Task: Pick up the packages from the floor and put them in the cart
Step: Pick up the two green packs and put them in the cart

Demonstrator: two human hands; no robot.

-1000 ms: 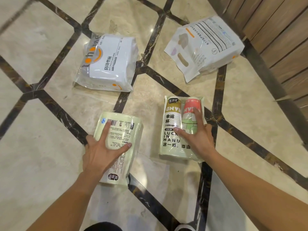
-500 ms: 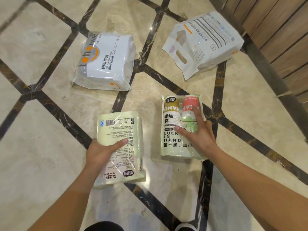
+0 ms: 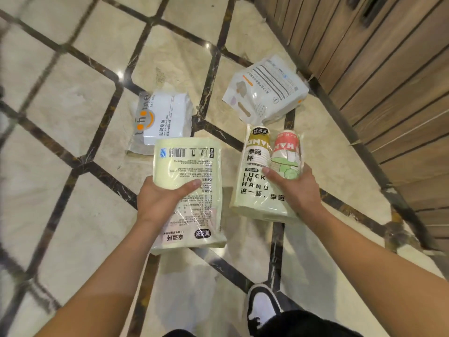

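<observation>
Marble floor: left hand grips the green pack, right hand grips the cup pack; lift step; next, carry both to the cart, unseen

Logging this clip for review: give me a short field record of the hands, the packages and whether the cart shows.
left hand: left hand grips the pale green cup pack, barcode side up
right hand: right hand grips the printed cup pack
on floor: white bag with orange logo; white bag with handle cutout
floor: marble floor
cart: not in view
</observation>
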